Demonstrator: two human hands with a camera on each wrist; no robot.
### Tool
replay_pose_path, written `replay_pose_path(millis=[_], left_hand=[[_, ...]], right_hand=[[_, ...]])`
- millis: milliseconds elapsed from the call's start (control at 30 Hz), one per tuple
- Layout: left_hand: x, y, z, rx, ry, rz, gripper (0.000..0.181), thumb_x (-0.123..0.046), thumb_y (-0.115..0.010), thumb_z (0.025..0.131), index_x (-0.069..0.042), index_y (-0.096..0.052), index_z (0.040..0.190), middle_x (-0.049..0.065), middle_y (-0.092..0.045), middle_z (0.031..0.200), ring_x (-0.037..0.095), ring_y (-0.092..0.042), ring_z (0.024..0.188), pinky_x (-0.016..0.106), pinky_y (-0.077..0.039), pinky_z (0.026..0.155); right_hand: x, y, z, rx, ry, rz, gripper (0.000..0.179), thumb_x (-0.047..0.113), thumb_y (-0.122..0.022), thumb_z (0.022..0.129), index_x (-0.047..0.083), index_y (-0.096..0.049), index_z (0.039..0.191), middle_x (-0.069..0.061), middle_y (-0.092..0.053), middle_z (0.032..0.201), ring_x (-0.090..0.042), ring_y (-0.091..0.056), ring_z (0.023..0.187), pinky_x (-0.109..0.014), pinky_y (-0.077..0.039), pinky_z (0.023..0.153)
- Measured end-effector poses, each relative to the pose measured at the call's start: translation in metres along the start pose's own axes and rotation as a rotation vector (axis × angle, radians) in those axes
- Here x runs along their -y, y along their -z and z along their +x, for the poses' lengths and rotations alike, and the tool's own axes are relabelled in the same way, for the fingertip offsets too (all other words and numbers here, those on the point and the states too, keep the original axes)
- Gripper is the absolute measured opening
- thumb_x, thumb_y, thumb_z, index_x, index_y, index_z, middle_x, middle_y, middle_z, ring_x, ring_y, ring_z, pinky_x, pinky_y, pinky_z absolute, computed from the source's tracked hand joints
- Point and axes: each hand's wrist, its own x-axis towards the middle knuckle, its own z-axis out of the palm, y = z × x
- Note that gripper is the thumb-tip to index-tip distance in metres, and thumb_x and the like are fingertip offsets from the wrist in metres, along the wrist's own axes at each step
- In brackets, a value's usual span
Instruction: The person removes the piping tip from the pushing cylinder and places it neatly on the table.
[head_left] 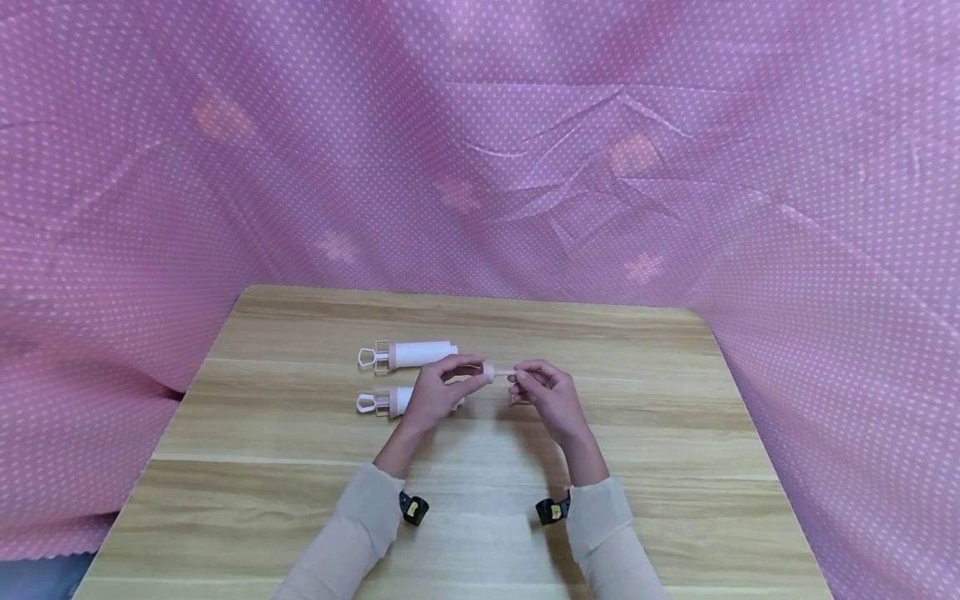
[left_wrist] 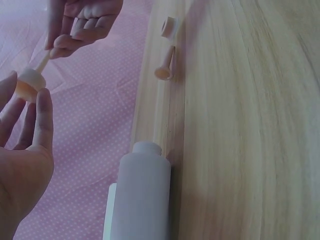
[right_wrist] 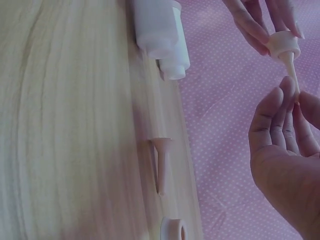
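Observation:
My left hand (head_left: 433, 398) pinches a pale pink screw cap (right_wrist: 283, 43) between fingertips and thumb, above the table. A thin cream-coloured nozzle tube (right_wrist: 292, 72) sticks out of the cap. My right hand (head_left: 557, 407) pinches the far end of that tube with thumb and fingers. Lying behind and partly below my left hand are two white syringe-like barrels, the farther one (head_left: 422, 354) mostly visible and the nearer one (head_left: 403, 401) partly covered by the hand. Each has a pink collar and a white looped plunger handle.
A loose pink funnel-shaped nozzle (right_wrist: 162, 165) lies on the wooden table (head_left: 300, 500) near the right hand. Beside it is a pink ring-like cap (left_wrist: 169, 27). A pink dotted cloth (head_left: 480, 167) hangs around the table's back and sides.

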Motion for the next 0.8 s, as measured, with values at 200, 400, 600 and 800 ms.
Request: replay_pose_path(millis=[200,400,600,800], left_hand=[[0.002,-0.002,0.000,-0.024,-0.015,-0.011,0.032,0.000,-0.076,0.089,0.013,-0.068,0.118,0.024,-0.068,0.117,0.037,-0.066,0.108,0.031,-0.056,0.091],[-0.001,-0.003,-0.001,-0.032,-0.052,0.050,0.031,-0.001,-0.078,0.087,0.009,-0.070,0.115,0.023,-0.068,0.119,0.032,-0.065,0.110,0.026,-0.056,0.089],[-0.005,-0.003,-0.002,-0.039,-0.093,0.097,0.029,0.002,-0.079,0.086,0.011,-0.070,0.112,0.024,-0.069,0.116,0.035,-0.065,0.109,0.028,-0.055,0.085],[0.010,-0.002,0.002,-0.041,-0.076,0.081,0.029,0.001,-0.078,0.086,0.010,-0.071,0.112,0.023,-0.069,0.117,0.034,-0.065,0.109,0.021,-0.055,0.080]], right_hand=[[0.003,0.000,0.000,0.018,0.019,0.045,0.030,-0.004,-0.059,0.099,-0.025,-0.049,0.117,-0.006,-0.072,0.090,-0.015,-0.068,0.075,-0.037,-0.061,0.075],[0.004,-0.002,-0.001,0.008,0.033,0.060,0.014,-0.007,-0.059,0.098,-0.017,-0.057,0.108,-0.008,-0.072,0.088,-0.016,-0.068,0.075,-0.033,-0.061,0.072],[0.006,-0.004,-0.001,0.018,0.041,0.066,0.023,-0.008,-0.058,0.098,-0.025,-0.049,0.112,-0.007,-0.070,0.086,-0.015,-0.068,0.075,-0.029,-0.060,0.070],[0.007,-0.004,-0.001,0.039,0.046,0.074,0.006,-0.007,-0.058,0.098,-0.007,-0.063,0.101,-0.008,-0.071,0.087,-0.016,-0.069,0.076,-0.033,-0.061,0.072]])
